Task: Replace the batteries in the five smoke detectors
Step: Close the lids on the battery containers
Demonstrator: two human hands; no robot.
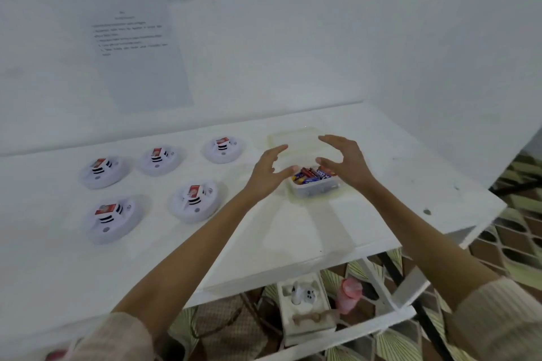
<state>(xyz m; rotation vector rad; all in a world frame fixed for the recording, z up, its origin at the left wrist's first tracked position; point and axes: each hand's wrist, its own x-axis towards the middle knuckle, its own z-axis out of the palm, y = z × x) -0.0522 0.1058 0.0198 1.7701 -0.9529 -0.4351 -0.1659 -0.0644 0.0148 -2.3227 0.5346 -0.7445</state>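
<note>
On white table (293, 231), left half: 5 smoke detectors (195, 199) in 2 rows, apart from each other, red battery showing in each. Right of centre: clear box (315, 189) of batteries (311, 175), uncovered, with clear lid (293, 137) flat just behind. Flanking box from above: left hand (268, 173) and right hand (344, 162), fingers spread, loosely curved, released, grasping nothing. Bare tabletop between box and near edge; right edge near box.

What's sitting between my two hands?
Head view: the open box of batteries lies between the left hand and right hand, a clear lid behind it.
</note>
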